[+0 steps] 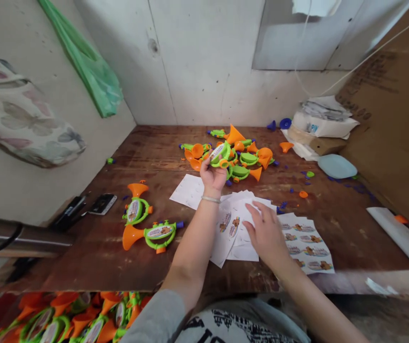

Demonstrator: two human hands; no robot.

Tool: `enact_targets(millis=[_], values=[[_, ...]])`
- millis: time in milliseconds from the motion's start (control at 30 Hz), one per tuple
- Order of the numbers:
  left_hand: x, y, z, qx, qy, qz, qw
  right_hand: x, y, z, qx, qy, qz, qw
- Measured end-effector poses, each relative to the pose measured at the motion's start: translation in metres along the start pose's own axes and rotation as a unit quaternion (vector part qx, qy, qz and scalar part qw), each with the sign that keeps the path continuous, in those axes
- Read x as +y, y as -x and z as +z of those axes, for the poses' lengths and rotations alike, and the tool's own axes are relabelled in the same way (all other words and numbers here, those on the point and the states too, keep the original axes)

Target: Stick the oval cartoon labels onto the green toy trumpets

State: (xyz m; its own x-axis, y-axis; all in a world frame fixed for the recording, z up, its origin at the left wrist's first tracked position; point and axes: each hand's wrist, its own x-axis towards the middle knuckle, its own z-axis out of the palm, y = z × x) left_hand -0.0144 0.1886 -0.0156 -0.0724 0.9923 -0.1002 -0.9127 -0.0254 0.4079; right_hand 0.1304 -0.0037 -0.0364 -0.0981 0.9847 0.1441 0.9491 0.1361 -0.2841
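Note:
My left hand (213, 177) reaches over the table with its fingers closed on a green and orange toy trumpet (220, 153). An oval sticker shows on that trumpet's side. Just beyond it lies a pile of similar toy trumpets (249, 159), which partly overlaps it in view. My right hand (267, 234) hovers over or rests on loose white sticker sheets (240, 209), fingers apart; I cannot tell whether they touch the paper. A few oval stickers remain on one sheet below my left wrist. To the right is a fuller sticker sheet (310, 245).
Two stickered toy trumpets (159, 233) lie on the left of the brown table (97, 257). A steel flask (29, 238) is at the left edge. Below the front edge, a container holds many trumpets (90, 319). A pale blue dish (337, 166) sits right, beside a cardboard box (390, 109).

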Motion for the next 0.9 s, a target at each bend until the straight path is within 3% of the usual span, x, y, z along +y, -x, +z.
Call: enact_targets(millis=[133,267,367,433,467,567,667,733,800,867,900], values=[[0.003,0.009,0.009,0.005,-0.023,-0.002,1.0,-0.038,-0.029,0.019,-0.16,-0.019,-0.003,0.987],[0.03,0.024,0.016,-0.002,-0.064,0.005,0.998,-0.05,-0.035,0.032,-0.189,-0.001,0.009,0.982],[0.071,0.048,-0.001,0.001,-0.188,0.074,0.979,-0.046,-0.038,0.03,-0.198,-0.008,0.01,0.98],[0.104,0.069,-0.024,0.059,-0.343,0.149,0.926,-0.041,-0.042,0.025,-0.206,-0.023,0.015,0.978],[0.12,0.08,-0.039,0.12,-0.438,0.178,0.873,-0.038,-0.044,0.022,-0.209,-0.032,0.02,0.977],[0.165,0.11,-0.08,0.215,-0.525,0.187,0.802,-0.026,-0.047,0.012,-0.205,-0.066,0.042,0.976],[0.192,0.13,-0.103,0.271,-0.605,0.192,0.724,-0.011,-0.046,0.002,-0.174,-0.108,0.066,0.977],[0.194,0.138,-0.105,0.297,-0.644,0.208,0.674,-0.002,-0.041,-0.006,-0.143,-0.143,0.071,0.977],[0.183,0.144,-0.098,0.305,-0.697,0.235,0.605,0.003,-0.034,-0.014,-0.115,-0.178,0.068,0.975],[0.16,0.15,-0.085,0.235,-0.748,0.274,0.557,0.005,-0.023,-0.02,-0.098,-0.207,0.062,0.971],[0.145,0.153,-0.077,0.162,-0.763,0.291,0.554,0.005,-0.017,-0.023,-0.09,-0.227,0.057,0.968]])
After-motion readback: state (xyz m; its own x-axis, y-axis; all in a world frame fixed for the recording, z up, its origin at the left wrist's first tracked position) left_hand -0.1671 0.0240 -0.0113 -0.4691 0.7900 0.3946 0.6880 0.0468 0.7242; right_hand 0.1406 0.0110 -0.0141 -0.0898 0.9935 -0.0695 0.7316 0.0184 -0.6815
